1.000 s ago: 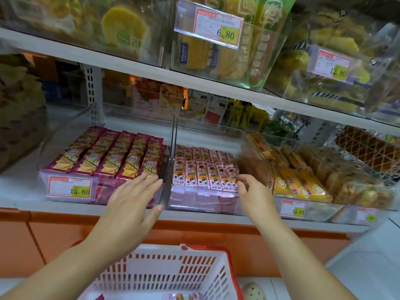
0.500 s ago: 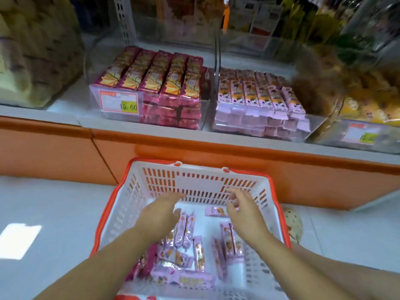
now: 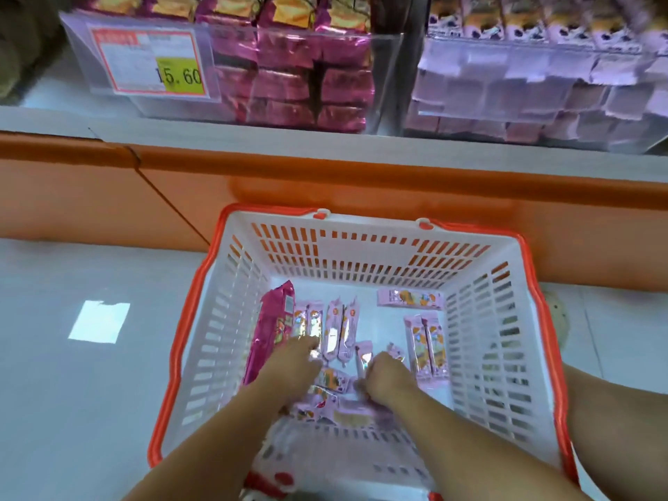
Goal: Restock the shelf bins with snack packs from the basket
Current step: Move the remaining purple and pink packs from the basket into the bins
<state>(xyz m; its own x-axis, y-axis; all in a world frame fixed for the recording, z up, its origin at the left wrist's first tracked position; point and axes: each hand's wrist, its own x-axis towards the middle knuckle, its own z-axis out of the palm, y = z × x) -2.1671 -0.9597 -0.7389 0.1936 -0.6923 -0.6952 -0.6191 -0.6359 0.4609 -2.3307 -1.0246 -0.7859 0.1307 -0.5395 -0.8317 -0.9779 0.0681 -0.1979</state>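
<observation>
Your left hand (image 3: 293, 370): fingers down on loose packs (image 3: 336, 330); grip unclear.
Your right hand (image 3: 387, 379): curled, pinching one lilac pack (image 3: 363, 356).
Basket (image 3: 368, 247): on floor (image 3: 72, 392), holding the packs.
Shelf bins (image 3: 388, 77): beyond, above, stacked with packs.

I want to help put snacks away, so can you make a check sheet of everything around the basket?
Surface: pale floor, basket stands on it.
Job's things: light pink packs and one dark pink pack lie in the basket; left bin holds dark pink packs, right bin light pink ones.
Clutter: round speckled thing beside the basket, unclear what.
Hands: left hand rests on the packs, fingers straight; right hand curled, seemingly gripping a light pink pack.
Cables: nothing seen.
Surroundings: orange shelf base; price tag reading 15.60.
</observation>
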